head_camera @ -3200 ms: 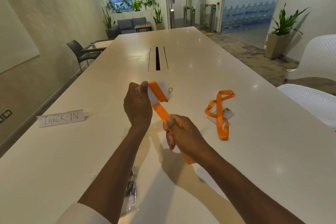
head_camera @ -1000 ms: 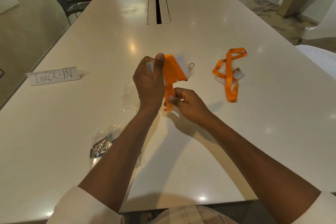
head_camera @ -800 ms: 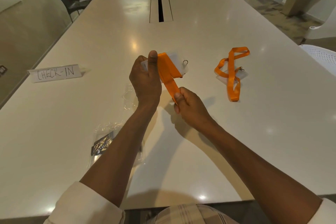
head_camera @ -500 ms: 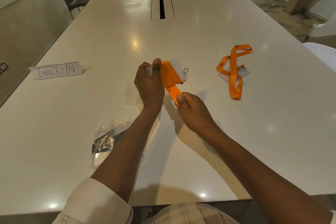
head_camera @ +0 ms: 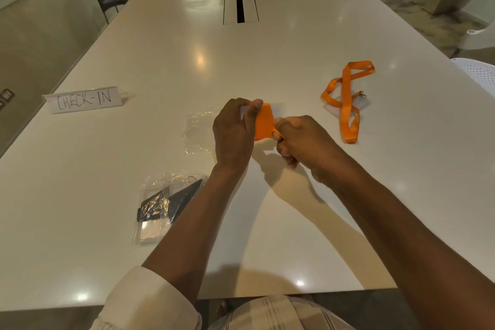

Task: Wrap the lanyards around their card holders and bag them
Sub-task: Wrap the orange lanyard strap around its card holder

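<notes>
Left hand (head_camera: 234,132) gripping the card holder (head_camera: 277,110) above the desk (head_camera: 267,61), thumb pressed on the wound orange lanyard (head_camera: 263,122). Right hand (head_camera: 300,139) pinching the lanyard's loose end just beside it. Second lanyard (head_camera: 347,100) lying unwrapped to the right; bagged black one (head_camera: 163,205) near the left forearm.

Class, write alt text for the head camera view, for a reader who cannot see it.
Two hands wind an orange lanyard around a clear card holder above a white table: the left hand grips the holder, the right hand pinches the strap. A second lanyard lies loose to the right.
</notes>
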### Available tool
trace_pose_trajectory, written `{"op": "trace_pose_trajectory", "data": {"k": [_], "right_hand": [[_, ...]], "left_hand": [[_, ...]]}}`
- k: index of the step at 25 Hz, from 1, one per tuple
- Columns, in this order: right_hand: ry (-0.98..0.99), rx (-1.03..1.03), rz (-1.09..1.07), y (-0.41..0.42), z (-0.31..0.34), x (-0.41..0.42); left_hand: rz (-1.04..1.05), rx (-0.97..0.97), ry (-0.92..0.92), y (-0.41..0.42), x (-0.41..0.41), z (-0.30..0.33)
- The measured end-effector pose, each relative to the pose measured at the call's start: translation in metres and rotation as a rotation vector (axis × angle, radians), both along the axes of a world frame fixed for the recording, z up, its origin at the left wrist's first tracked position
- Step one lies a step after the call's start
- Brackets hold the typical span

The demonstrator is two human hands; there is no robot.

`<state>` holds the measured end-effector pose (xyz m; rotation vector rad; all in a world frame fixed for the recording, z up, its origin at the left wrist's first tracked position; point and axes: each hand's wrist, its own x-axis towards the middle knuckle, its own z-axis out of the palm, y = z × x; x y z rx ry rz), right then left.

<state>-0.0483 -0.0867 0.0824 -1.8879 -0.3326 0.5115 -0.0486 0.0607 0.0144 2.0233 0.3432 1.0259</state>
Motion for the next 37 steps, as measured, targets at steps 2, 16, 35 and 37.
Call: {"op": "trace_pose_trajectory", "data": {"k": [2,16,35,37], "right_hand": [[0.029,0.034,-0.025,-0.001,0.012,0.008],[0.146,0.068,-0.151,0.003,0.032,0.034],[-0.266,-0.339,0.191,-0.011,0.011,0.033],[-0.271,-0.391,0.205,-0.012,0.007,0.034]], "left_hand": [[-0.052,0.027,0.017,-0.003,-0.004,0.001],[-0.305,0.194,0.046,-0.016,-0.034,0.005],[-0.248,0.038,0.118,-0.02,-0.045,0.002],[-0.24,0.06,0.191,-0.021,-0.047,0.001]]}}
